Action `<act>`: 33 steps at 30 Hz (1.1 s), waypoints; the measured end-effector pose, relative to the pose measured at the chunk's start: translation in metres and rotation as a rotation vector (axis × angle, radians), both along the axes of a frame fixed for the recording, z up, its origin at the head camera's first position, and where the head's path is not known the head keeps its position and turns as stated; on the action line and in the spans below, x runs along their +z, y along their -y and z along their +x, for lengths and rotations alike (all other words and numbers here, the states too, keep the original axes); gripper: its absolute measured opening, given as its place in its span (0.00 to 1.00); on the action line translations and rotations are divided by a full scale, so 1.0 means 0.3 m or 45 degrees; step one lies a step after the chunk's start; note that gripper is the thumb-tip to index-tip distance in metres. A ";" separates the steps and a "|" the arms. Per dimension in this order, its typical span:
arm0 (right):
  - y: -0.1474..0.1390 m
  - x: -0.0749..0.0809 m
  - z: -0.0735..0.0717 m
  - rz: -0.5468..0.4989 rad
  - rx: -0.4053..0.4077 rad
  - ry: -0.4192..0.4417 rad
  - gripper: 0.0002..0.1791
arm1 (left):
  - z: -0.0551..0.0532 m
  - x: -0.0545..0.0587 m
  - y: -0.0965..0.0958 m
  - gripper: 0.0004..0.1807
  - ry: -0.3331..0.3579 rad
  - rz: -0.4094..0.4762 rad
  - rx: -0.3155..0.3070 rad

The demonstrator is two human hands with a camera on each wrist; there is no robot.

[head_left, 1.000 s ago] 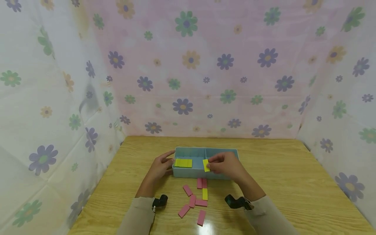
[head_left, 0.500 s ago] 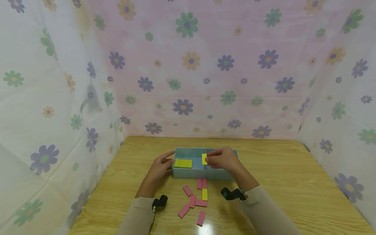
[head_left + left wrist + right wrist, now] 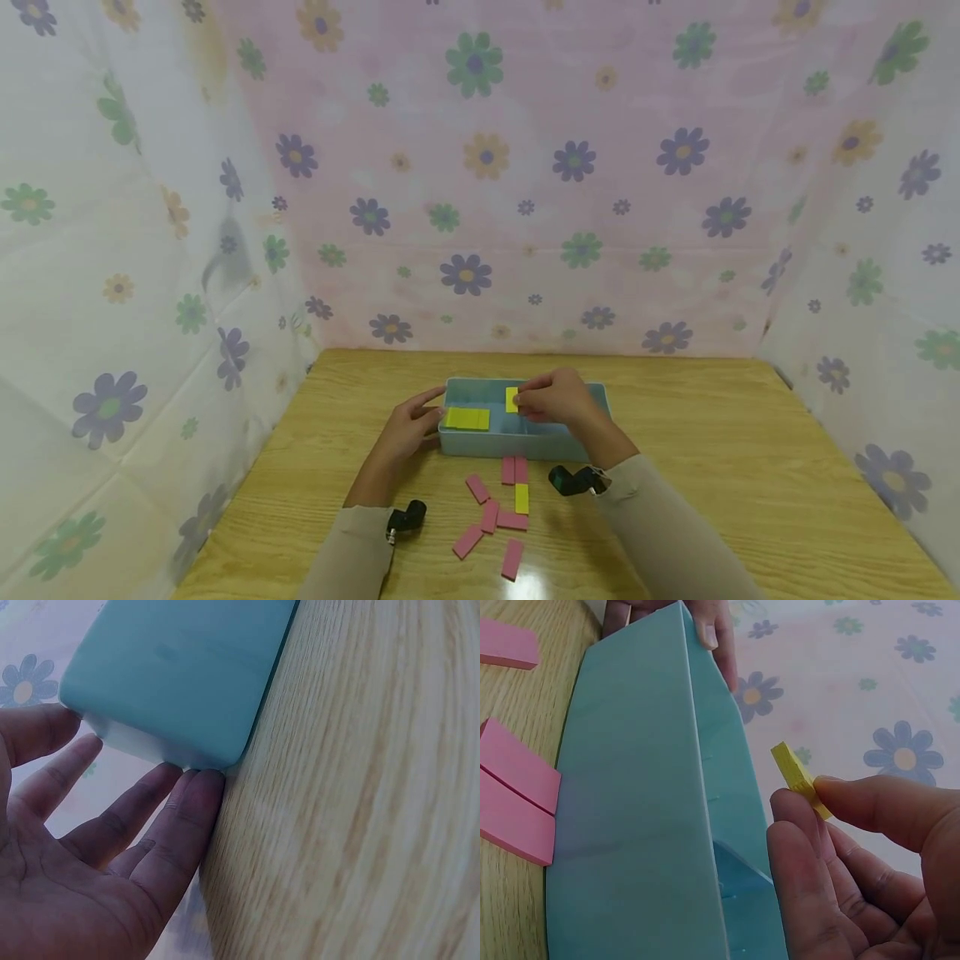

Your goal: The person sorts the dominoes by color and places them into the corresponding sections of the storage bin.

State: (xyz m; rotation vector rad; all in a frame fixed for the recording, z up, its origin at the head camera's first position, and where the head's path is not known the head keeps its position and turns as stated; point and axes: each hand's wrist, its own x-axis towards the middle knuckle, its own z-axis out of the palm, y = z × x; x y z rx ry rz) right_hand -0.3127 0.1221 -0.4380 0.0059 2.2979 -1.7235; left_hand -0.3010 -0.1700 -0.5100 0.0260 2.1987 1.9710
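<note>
My right hand (image 3: 557, 398) pinches a small flat yellow block (image 3: 801, 780) between thumb and fingertips, above a light blue two-compartment box (image 3: 517, 446). The held block is over the left compartment in the head view. My left hand (image 3: 405, 427) rests its fairly straight fingertips (image 3: 199, 791) against the box's left end. Several yellow blocks (image 3: 467, 419) lie side by side in the front left of the left compartment. The right hand hides part of the divider and the right compartment.
Two pink blocks (image 3: 514, 470) stand close to the box's front wall. Another yellow block (image 3: 522, 498) and several scattered pink blocks (image 3: 512, 560) lie nearer on the wooden table (image 3: 690, 467). Floral cloth (image 3: 480, 208) surrounds the table's back and sides.
My right hand has moved left and farther back with the yellow block, from the box's front edge to over the left compartment. The left hand stays at the box's end.
</note>
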 end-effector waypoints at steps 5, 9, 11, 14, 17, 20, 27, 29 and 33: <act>0.009 -0.008 -0.009 0.012 0.007 -0.007 0.13 | 0.002 0.001 0.002 0.26 -0.010 0.009 -0.007; 0.016 -0.014 -0.012 0.019 -0.003 -0.005 0.13 | 0.002 0.001 0.002 0.26 -0.016 0.009 -0.003; 0.019 -0.016 -0.012 0.023 -0.010 -0.005 0.13 | 0.000 0.001 0.001 0.26 -0.019 0.010 -0.010; 0.023 -0.018 -0.012 0.030 -0.018 0.000 0.12 | 0.000 0.000 -0.001 0.26 -0.011 0.011 -0.014; 0.025 -0.019 -0.014 0.034 -0.017 0.002 0.12 | 0.002 -0.003 -0.001 0.26 -0.013 0.014 -0.013; 0.027 -0.022 -0.015 0.031 -0.021 0.009 0.11 | 0.002 -0.009 -0.002 0.26 -0.019 0.012 -0.011; 0.033 -0.021 -0.022 0.066 -0.016 0.008 0.11 | 0.000 0.003 -0.009 0.26 -0.029 0.014 -0.022; 0.040 -0.015 -0.026 0.085 -0.001 0.003 0.11 | -0.001 0.008 -0.006 0.26 -0.028 0.008 -0.021; 0.055 -0.007 -0.028 0.080 0.006 0.012 0.11 | 0.000 0.005 0.001 0.26 -0.021 -0.004 -0.014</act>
